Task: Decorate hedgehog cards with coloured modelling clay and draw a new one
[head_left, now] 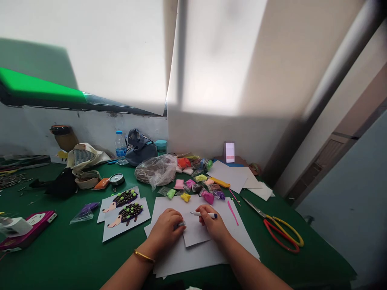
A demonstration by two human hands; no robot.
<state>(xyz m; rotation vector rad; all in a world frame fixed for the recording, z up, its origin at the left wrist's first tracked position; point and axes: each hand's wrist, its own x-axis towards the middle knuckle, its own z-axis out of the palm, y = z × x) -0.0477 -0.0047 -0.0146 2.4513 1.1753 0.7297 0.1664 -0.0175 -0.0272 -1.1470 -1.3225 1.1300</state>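
Observation:
My right hand (211, 223) is closed round a white marker (203, 214) with a dark end, its bare tip pointing left over a small white card (196, 233). My left hand (167, 227) rests at the card's left side, fingers curled, with a small greyish marker cap (180, 224) between thumb and fingers. Beneath the card are larger white sheets (178, 259). To the left lie two cards with clay hedgehogs (130, 212), dark-backed with green dots. Several small bags of coloured clay (207, 196) sit behind the sheets, and a pink plastic tool (232, 212) lies at their right.
Large scissors (281, 233) with red and yellow handles lie open at the right. A phone (229, 152) leans by the wall, behind loose paper (229, 175). At the back stand a water bottle (121, 149) and a blue bag (140, 151). A purple clay bag (86, 211) lies left.

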